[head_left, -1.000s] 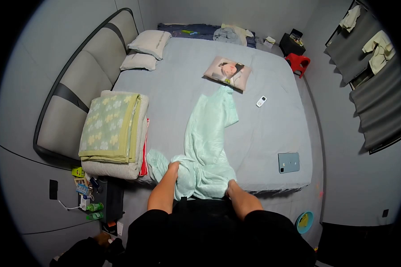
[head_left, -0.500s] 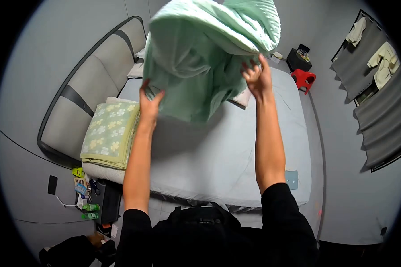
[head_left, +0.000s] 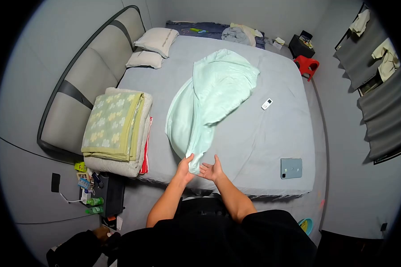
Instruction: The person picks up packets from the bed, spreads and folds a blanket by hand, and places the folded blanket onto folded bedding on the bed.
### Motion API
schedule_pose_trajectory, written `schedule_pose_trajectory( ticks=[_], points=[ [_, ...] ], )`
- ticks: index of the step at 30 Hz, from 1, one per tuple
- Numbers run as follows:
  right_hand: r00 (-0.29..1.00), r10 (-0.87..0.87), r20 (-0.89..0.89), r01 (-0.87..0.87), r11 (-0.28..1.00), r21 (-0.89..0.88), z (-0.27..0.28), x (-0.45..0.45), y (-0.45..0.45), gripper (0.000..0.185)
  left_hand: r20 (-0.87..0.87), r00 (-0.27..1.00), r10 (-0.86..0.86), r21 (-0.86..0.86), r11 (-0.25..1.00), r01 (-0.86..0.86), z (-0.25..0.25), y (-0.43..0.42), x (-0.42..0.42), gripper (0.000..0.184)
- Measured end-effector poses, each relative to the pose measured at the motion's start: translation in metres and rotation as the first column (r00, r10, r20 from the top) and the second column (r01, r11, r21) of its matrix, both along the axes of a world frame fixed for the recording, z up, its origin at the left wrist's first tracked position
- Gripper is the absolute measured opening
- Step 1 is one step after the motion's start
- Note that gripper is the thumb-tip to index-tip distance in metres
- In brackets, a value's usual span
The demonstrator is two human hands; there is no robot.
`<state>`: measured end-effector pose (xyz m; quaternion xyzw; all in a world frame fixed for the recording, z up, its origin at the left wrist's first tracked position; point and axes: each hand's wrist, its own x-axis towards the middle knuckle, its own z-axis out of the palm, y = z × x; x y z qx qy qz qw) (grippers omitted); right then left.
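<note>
A thin mint-green quilt [head_left: 223, 84] lies loosely on the bed, fanned out at its far end and gathered to a narrow bunch at its near end. My left hand [head_left: 185, 169] is closed around that near bunch at the bed's front edge. Just to its right, my right hand [head_left: 213, 170] is open, palm turned inward and fingers apart, with the fingertips close to the bunched end. Whether those fingertips touch the cloth I cannot tell.
A folded flowered blanket [head_left: 111, 124] tops a bedding stack at left. Pillows [head_left: 158, 41] lean by the headboard [head_left: 91, 80]. On the sheet [head_left: 254, 155] are a white remote [head_left: 267, 104] and a tablet [head_left: 291, 168]. A cluttered nightstand [head_left: 111, 196] and red stool [head_left: 306, 66] stand beside the bed.
The quilt has come down from the air onto the bed. Both hands have dropped towards me and drawn together at its near end. The pillows and remote are now uncovered.
</note>
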<state>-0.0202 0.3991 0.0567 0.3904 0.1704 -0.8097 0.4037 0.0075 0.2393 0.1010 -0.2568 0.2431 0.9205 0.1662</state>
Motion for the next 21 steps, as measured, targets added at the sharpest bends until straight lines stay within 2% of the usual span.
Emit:
schedule_pose_trajectory(
  ticks=[1, 2, 3, 5, 6, 9, 10, 11, 12, 13, 16, 17, 19, 21],
  points=[
    [0.999, -0.051, -0.002, 0.05, 0.997, -0.06, 0.004, 0.003, -0.005, 0.106, 0.0, 1.0, -0.01, 0.038, 0.999, 0.01, 0.007, -0.002, 0.01, 0.041],
    [0.995, -0.087, 0.046, 0.092, 0.99, -0.105, 0.009, 0.0, -0.009, 0.096, -0.068, 0.996, -0.051, 0.145, 0.988, 0.06, 0.011, -0.004, 0.018, 0.043],
    [0.982, -0.145, -0.121, 0.129, 0.984, -0.126, 0.011, -0.005, -0.016, 0.089, -0.094, 0.994, -0.058, 0.143, 0.987, 0.071, 0.024, -0.004, 0.026, 0.043],
    [0.863, -0.251, -0.439, 0.186, 0.965, -0.184, 0.014, -0.015, -0.029, 0.075, -0.151, 0.986, -0.069, 0.14, 0.986, 0.09, 0.063, 0.004, 0.04, 0.045],
    [0.821, -0.321, -0.472, 0.247, 0.945, -0.214, 0.019, -0.02, -0.031, 0.057, -0.202, 0.972, -0.117, 0.096, 0.986, 0.139, 0.075, 0.004, 0.045, 0.05],
    [0.721, -0.309, -0.62, 0.355, 0.933, -0.052, 0.012, -0.024, -0.038, 0.063, -0.319, 0.936, -0.15, 0.067, 0.981, 0.18, 0.102, -0.008, 0.052, 0.055],
    [0.8, -0.381, -0.463, 0.367, 0.922, -0.123, 0.0, -0.03, -0.035, 0.063, -0.322, 0.94, -0.109, -0.008, 0.994, 0.112, 0.106, -0.016, 0.052, 0.058],
    [0.89, -0.374, -0.261, 0.363, 0.927, -0.092, -0.011, -0.032, -0.023, 0.061, -0.345, 0.938, -0.024, -0.016, 1.0, 0.02, 0.112, -0.026, 0.052, 0.058],
    [0.896, -0.424, -0.133, 0.424, 0.905, -0.028, -0.002, -0.026, -0.01, 0.059, -0.384, 0.922, 0.049, 0.037, 0.999, -0.038, 0.117, -0.039, 0.049, 0.056],
    [0.88, -0.475, -0.003, 0.475, 0.879, 0.044, 0.011, -0.018, 0.003, 0.058, -0.406, 0.907, 0.109, -0.005, 0.993, -0.122, 0.121, -0.055, 0.045, 0.055],
    [0.823, -0.53, -0.204, 0.54, 0.841, -0.007, 0.035, -0.005, 0.045, 0.055, -0.372, 0.876, 0.306, 0.121, 0.952, -0.281, 0.084, -0.102, 0.039, 0.054],
    [0.816, -0.463, -0.347, 0.474, 0.879, -0.057, 0.049, 0.001, 0.053, 0.053, -0.351, 0.861, 0.367, 0.153, 0.93, -0.334, 0.072, -0.108, 0.039, 0.054],
    [0.723, -0.326, -0.609, 0.325, 0.939, -0.115, 0.104, 0.02, 0.06, 0.05, -0.279, 0.85, 0.447, 0.187, 0.893, -0.409, 0.041, -0.118, 0.033, 0.056],
    [0.647, -0.213, -0.732, 0.197, 0.974, -0.11, 0.129, 0.03, 0.065, 0.043, -0.171, 0.866, 0.47, 0.188, 0.878, -0.439, 0.018, -0.119, 0.026, 0.057]
  ],
)
